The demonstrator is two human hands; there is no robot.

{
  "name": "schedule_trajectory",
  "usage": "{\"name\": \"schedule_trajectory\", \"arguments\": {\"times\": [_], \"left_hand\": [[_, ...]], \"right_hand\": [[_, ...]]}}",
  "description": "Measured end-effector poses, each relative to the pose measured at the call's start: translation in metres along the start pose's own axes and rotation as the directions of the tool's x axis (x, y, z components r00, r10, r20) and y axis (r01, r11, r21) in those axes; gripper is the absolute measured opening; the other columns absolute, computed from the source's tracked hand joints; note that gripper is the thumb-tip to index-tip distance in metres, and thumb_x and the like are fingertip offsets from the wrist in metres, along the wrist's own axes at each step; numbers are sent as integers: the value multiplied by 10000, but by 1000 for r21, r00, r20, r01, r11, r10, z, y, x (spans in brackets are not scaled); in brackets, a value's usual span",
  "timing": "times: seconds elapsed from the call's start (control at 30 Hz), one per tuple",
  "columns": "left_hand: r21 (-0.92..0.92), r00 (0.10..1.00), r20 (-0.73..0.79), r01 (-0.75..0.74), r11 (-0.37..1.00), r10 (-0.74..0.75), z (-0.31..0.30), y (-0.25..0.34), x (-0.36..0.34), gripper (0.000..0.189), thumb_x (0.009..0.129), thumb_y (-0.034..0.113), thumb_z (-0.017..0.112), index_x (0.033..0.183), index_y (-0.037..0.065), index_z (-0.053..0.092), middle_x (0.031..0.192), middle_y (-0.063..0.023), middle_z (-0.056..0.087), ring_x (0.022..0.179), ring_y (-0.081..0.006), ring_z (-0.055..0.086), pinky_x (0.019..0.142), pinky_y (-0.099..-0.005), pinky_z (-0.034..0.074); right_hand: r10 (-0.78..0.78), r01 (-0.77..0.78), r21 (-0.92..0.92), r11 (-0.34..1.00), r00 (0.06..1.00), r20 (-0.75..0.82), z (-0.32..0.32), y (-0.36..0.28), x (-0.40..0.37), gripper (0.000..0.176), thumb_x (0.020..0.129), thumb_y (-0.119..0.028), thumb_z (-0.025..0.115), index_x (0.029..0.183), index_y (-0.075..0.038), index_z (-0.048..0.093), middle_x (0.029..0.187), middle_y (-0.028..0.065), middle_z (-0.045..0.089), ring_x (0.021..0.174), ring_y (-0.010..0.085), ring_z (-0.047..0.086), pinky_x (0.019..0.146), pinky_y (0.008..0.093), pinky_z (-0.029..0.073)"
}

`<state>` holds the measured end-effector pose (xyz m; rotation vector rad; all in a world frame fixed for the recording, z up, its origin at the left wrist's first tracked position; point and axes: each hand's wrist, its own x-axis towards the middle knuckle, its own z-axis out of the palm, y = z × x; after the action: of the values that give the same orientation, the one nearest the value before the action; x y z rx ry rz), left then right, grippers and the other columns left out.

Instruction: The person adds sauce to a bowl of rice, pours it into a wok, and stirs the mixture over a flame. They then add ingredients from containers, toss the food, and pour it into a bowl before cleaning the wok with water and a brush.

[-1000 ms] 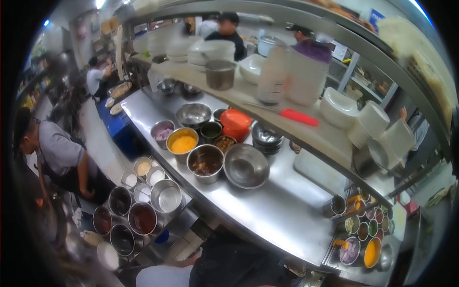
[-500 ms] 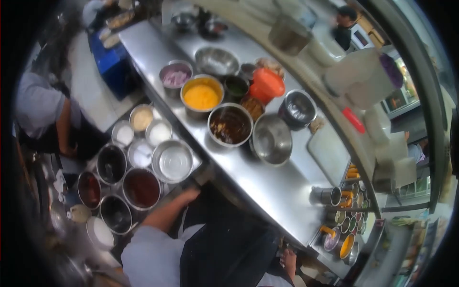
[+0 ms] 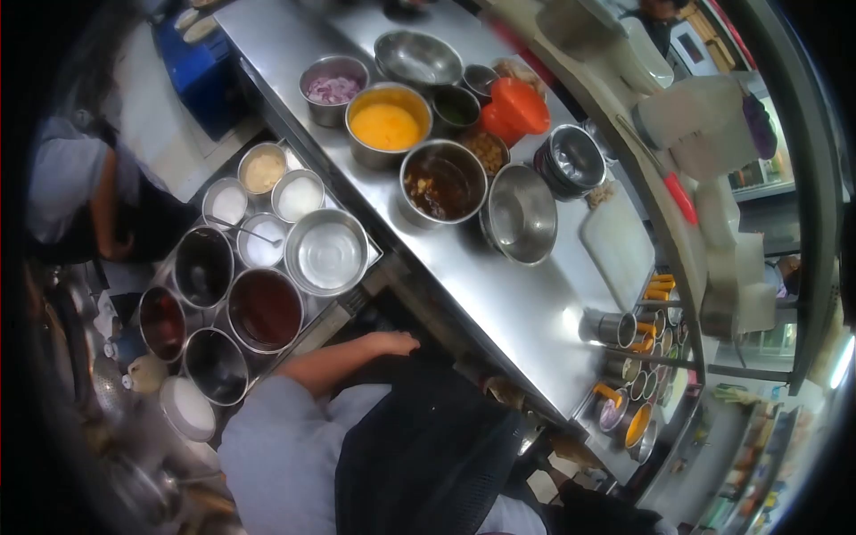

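My left hand point(image 3: 397, 343) rests in front of the black apron point(image 3: 428, 437), beside the gap between the counter and the seasoning rack. It is small here, and its fingers are too indistinct to show whether it holds anything. Nearest to it are a steel pot of clear liquid point(image 3: 325, 252) and a pot of dark red sauce point(image 3: 265, 309). On the steel counter point(image 3: 499, 321) stand a pot of brown sauce with bits in it point(image 3: 441, 183), a pot of yellow liquid point(image 3: 388, 125) and a tilted steel bowl point(image 3: 522, 214). My right hand is out of sight.
Chopped onion fills a pot point(image 3: 333, 89) by an empty-looking bowl point(image 3: 417, 58). An orange-red container point(image 3: 515, 107), stacked bowls point(image 3: 571, 159) and a white cutting board point(image 3: 618, 250) lie farther along. A co-worker's arm point(image 3: 105, 205) is at left, near a blue box point(image 3: 190, 71).
My left hand has moved right and slightly up, across the apron. My right hand, visible low on the right before, has left view. The camera view has shifted, and the counter items sit higher.
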<state>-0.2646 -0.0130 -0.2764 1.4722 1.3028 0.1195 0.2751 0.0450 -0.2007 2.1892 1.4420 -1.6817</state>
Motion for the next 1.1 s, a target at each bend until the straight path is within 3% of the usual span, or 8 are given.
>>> {"name": "schedule_trajectory", "arguments": {"times": [0.23,0.27,0.3,0.37,0.57,0.8,1.03,1.1], "left_hand": [[-679,927,-3,-277,680,375,-76,108,-62,566,1004,453,468,1408,57,467,1408,-104,500,1312,-194,433,1093,-304,320],[-668,931,9,-265,695,364,-85,125,-65,566,1004,453,468,1408,57,467,1408,-104,500,1312,-194,433,1093,-304,320],[-644,867,130,-295,706,481,-94,139,-67,544,1010,432,465,1409,63,467,1410,-101,499,1313,-193,432,1090,-306,322],[-601,779,272,-320,732,564,-107,160,-68,523,1016,411,462,1411,68,467,1412,-98,499,1313,-192,431,1087,-308,325],[-332,635,384,-583,742,671,-122,195,-87,528,990,373,496,1445,114,427,1459,-110,457,1406,-272,335,1139,-374,249],[-471,493,268,-682,559,828,-122,205,-93,630,935,378,579,1440,44,405,1493,-126,410,1431,-314,285,1156,-458,234],[-537,417,208,-707,460,885,-138,222,-111,665,919,372,584,1445,17,384,1488,-179,393,1412,-338,318,1145,-449,249],[-569,611,103,-611,550,785,-152,233,-138,665,922,331,609,1459,28,358,1462,-162,428,1342,-290,434,1096,-398,346]], "right_hand": [[110,-109,73,991,994,-11,87,-12,-14,220,938,-247,481,921,-80,623,775,30,566,683,179,651,505,306,453],[22,-20,32,999,998,-53,99,-34,-7,205,934,-239,505,896,-75,622,736,29,577,687,173,661,507,290,455],[-417,414,-245,877,908,44,101,-67,-9,223,924,-242,562,961,-45,659,760,45,612,671,163,662,509,284,467],[-559,542,-335,770,827,54,116,-100,27,400,896,-277,653,1184,0,637,970,177,705,878,256,694,758,347,534],[-598,588,-249,770,800,39,90,-287,-27,382,913,-231,644,1230,-20,619,1073,153,694,913,201,657,807,318,512],[-917,900,-323,293,169,-362,-24,-448,-103,211,937,-127,600,1046,40,669,879,97,691,727,130,641,681,256,510],[-836,940,-301,160,-33,-548,-79,-558,-110,223,966,-164,574,1059,15,670,744,27,633,613,69,531,567,225,420],[-836,936,-335,105,-99,-539,-86,-576,-90,227,962,-174,584,1048,18,670,721,20,619,611,70,527,566,226,412]]}}
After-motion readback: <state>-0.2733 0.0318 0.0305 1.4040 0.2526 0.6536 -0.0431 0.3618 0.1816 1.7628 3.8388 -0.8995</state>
